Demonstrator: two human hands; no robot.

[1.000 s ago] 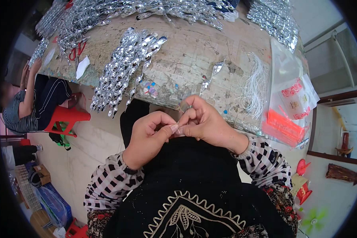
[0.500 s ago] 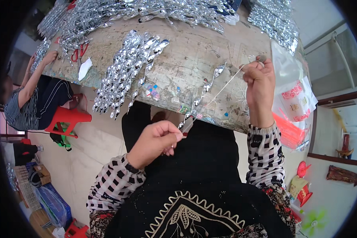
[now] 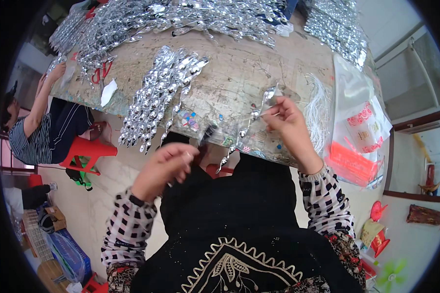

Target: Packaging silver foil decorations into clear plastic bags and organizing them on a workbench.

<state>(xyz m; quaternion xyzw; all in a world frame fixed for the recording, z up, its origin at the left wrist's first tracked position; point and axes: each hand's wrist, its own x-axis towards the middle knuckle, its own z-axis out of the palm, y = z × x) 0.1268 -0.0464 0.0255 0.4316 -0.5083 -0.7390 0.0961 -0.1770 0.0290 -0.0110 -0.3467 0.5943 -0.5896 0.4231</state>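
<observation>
A single silver twisted foil strip lies over the table's near edge, its lower end hanging above my lap. My right hand is at its upper part, thumb and fingertips pinched together against it. My left hand is in front of the table edge with its fingers curled and smeared by motion. Just past its fingertips is a small dark blurred thing that I cannot make out. Left of the single strip, a bunch of silver twisted strips drapes over the edge. White strings lie to the right of my right hand.
Heaps of silver strips cover the table's far side. Red scissors and a white paper scrap lie at the left. Clear plastic bags are at the right edge. Another person works at the left beside a red stool.
My right hand has come down and left from the raised white string to the single strip. My left hand has moved left, away from the strip's lower end.
</observation>
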